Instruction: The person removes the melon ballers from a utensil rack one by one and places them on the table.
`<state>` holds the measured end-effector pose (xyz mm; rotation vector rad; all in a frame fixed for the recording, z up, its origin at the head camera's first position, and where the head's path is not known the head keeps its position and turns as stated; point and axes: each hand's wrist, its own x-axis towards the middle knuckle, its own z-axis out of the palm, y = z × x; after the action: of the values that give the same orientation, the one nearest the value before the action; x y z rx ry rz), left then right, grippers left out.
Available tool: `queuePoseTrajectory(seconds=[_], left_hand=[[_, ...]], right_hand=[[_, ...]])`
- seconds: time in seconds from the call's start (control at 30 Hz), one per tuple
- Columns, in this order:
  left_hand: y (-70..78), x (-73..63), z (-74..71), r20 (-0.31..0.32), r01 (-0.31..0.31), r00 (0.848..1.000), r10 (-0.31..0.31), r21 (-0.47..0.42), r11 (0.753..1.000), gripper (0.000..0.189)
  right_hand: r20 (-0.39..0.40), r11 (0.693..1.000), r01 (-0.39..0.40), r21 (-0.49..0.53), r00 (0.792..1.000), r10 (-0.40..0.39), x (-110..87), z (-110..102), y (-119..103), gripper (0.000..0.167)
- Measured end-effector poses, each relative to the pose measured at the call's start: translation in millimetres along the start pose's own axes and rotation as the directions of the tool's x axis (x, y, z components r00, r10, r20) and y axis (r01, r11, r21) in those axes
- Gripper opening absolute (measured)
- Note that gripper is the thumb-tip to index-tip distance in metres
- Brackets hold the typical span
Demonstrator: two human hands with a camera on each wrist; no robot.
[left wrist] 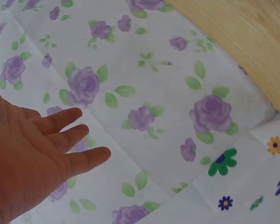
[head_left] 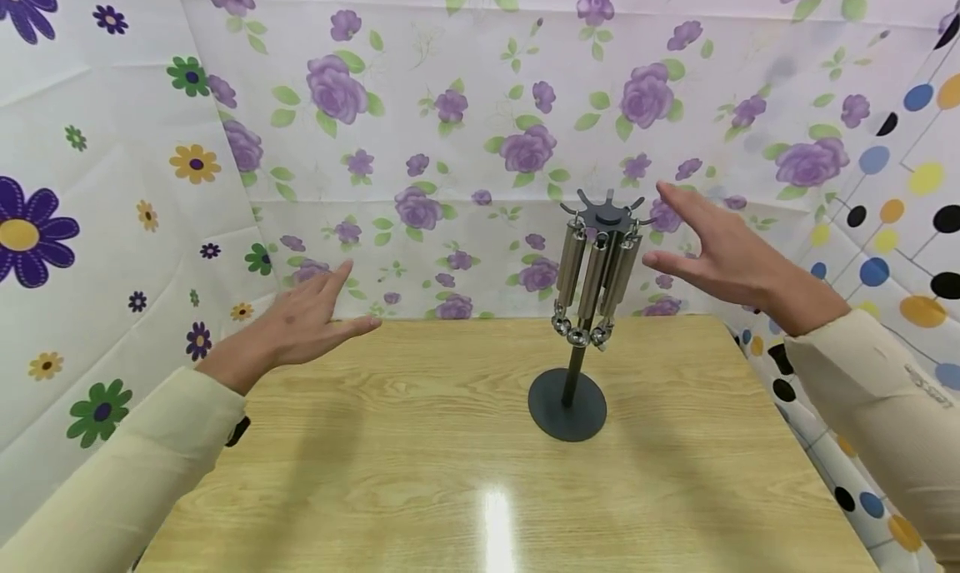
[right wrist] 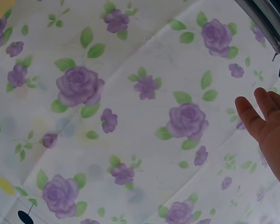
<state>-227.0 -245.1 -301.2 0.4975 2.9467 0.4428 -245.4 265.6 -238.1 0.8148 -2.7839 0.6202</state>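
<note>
A dark metal stand with a round base [head_left: 567, 405] rises from the table, right of its middle. From the hooked rack [head_left: 606, 215] at its top hang several silver-handled utensils [head_left: 592, 277], their shiny round ends pointing down. My right hand [head_left: 731, 256] is held up just right of the rack, fingers extended and thumb apart, with nothing in it. In the right wrist view the handles [right wrist: 266, 21] show above that hand's fingers [right wrist: 249, 114]. Over the left part of the table hovers my left hand [head_left: 296, 319], its fingers spread and holding nothing.
A light wood-grain table [head_left: 420, 440] spans the front, with a bright reflection near its front. Behind it hangs a white sheet with purple roses [head_left: 420, 206]. A daisy-patterned sheet [head_left: 112, 248] covers the left side, a dotted one [head_left: 892, 265] the right.
</note>
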Motion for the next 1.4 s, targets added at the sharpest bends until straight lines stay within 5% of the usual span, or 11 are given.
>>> queuePoseTrajectory(seconds=[0.37,1.1,1.4], left_hand=[[25.7,27.3,3.9,0.02,-0.046,0.999,0.05,-0.157,0.987,0.1],[80.6,56.2,4.1,0.0,-0.178,0.983,0.183,-0.226,0.958,0.089],[106.9,74.0,11.7,-0.057,-0.269,0.963,0.265,-0.322,0.908,0.084]], right_hand=[[0.034,1.0,0.003,0.02,0.999,-0.003,21.3,0.3,-16.1,0.086],[0.062,1.0,-0.012,-0.027,0.998,0.014,38.2,11.8,-24.9,0.082],[0.013,1.0,-0.011,0.006,1.0,0.011,37.6,16.5,-21.9,0.076]])
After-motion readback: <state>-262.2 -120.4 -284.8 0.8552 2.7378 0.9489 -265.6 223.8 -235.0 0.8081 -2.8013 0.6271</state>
